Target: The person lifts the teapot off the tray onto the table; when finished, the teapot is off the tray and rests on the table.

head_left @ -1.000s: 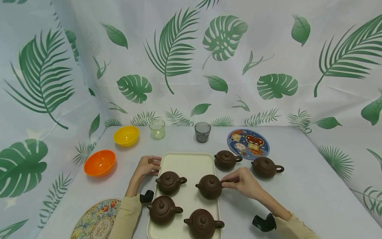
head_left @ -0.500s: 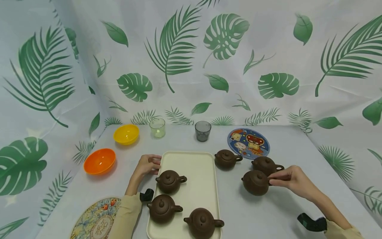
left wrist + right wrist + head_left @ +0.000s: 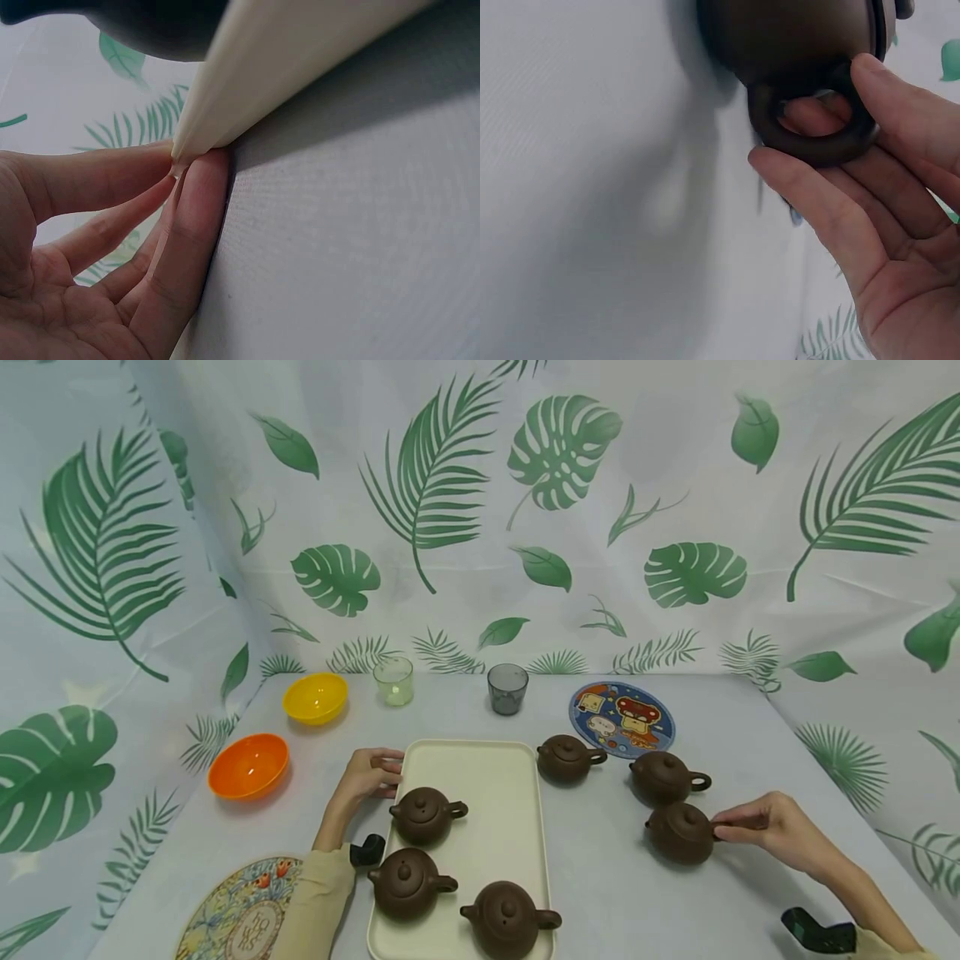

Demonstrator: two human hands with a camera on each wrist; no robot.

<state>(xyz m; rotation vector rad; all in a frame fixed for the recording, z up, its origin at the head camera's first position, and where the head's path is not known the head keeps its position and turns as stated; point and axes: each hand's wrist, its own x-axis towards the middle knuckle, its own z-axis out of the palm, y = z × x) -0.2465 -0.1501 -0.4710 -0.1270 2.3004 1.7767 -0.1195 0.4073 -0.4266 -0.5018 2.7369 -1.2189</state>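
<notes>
My right hand (image 3: 780,831) pinches the loop handle (image 3: 810,146) of a dark brown teapot (image 3: 681,833) on the right of the table. That pot is upright, at or just above the white cloth; I cannot tell whether it touches. Just behind it stands another brown teapot (image 3: 666,778), with a third teapot (image 3: 566,760) to the left of that one. My left hand (image 3: 369,775) grips the left rim of a cream tray (image 3: 472,760), thumb above and fingers against its edge (image 3: 202,135). Three teapots, among them one at the front right (image 3: 508,918), sit on the tray.
An orange bowl (image 3: 249,767) and a yellow bowl (image 3: 315,699) stand at the left. A green glass (image 3: 394,682) and a grey glass (image 3: 507,689) are at the back. A blue round mat (image 3: 622,720) lies back right, a floral mat (image 3: 240,914) front left.
The teapot in my right hand has left the tray's right side and moved right over the table, then lower, to a spot in front of another teapot. My left hand has stayed at the tray rim.
</notes>
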